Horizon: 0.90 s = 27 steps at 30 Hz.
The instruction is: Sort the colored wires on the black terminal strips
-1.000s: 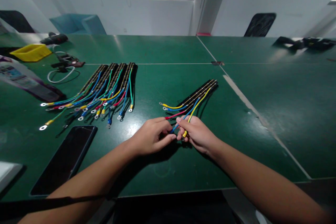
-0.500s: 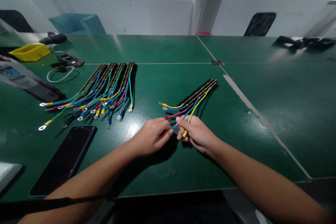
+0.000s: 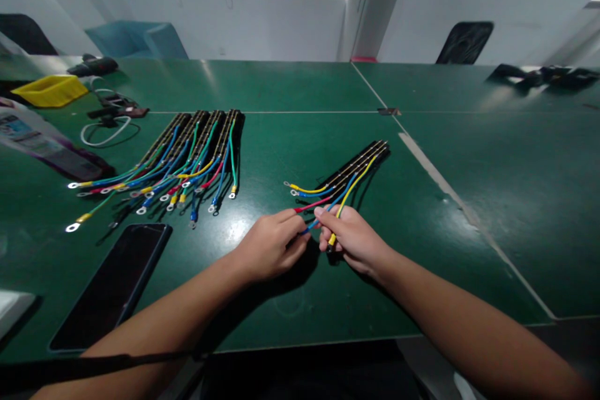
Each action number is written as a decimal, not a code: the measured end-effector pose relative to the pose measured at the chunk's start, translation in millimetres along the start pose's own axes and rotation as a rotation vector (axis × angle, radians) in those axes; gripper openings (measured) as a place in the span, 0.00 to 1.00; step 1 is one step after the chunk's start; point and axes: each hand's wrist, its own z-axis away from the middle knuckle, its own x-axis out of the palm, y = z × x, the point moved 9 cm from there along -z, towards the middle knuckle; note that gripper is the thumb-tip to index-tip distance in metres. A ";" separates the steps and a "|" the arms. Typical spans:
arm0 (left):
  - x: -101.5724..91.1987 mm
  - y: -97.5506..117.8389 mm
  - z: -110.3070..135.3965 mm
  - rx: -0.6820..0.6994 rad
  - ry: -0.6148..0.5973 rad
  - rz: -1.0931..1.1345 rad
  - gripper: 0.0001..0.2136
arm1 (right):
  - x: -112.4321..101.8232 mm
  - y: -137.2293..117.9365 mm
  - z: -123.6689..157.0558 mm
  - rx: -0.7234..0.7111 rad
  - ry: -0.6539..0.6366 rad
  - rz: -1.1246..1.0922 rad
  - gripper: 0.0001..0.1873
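A black terminal strip (image 3: 359, 165) lies slanted on the green table, with coloured wires running from it towards me. My left hand (image 3: 272, 244) is closed on the end of the blue wire (image 3: 313, 225); its lug is hidden in the fingers. The red wire (image 3: 313, 205) runs down to the back of that hand. My right hand (image 3: 349, 234) pinches the same blue wire farther up, and the yellow wire (image 3: 344, 200) passes through its fingers, its yellow-sleeved end sticking out below. Another yellow wire (image 3: 307, 189) and a second blue wire (image 3: 309, 195) lie loose, ending in ring lugs.
Several wired terminal strips (image 3: 206, 137) lie side by side at the left, their ring lugs towards me. A phone (image 3: 112, 287) lies in front of them. Farther left are a plastic bottle (image 3: 42, 137), a yellow bin (image 3: 49, 91) and a white cable (image 3: 105, 137). The table's front edge is near my forearms.
The left hand's fingers have shifted slightly on the blue wire, and more of it shows by the thumb. The yellow wire's end has swung slightly right. The terminal strip stays in place.
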 end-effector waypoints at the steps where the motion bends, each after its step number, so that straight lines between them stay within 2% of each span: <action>1: 0.2 0.4 -0.5 -0.001 -0.007 0.015 0.07 | 0.2 -0.4 0.1 -0.002 -0.001 0.000 0.14; 6: 0.0 -0.7 -3.5 -0.027 -0.035 0.080 0.09 | 1.4 -1.0 -0.9 -0.017 -0.021 0.009 0.14; 13: -1.1 -2.5 -3.3 -0.023 -0.004 0.087 0.07 | 1.6 2.0 -2.8 -0.009 -0.047 0.008 0.13; 21: 3.3 -2.8 -3.9 -0.050 -0.067 0.128 0.10 | 3.6 2.6 -1.6 0.028 -0.073 -0.025 0.13; 27: 0.7 -1.9 -2.8 -0.043 -0.017 0.102 0.07 | 4.1 3.0 -2.1 0.032 -0.082 -0.037 0.12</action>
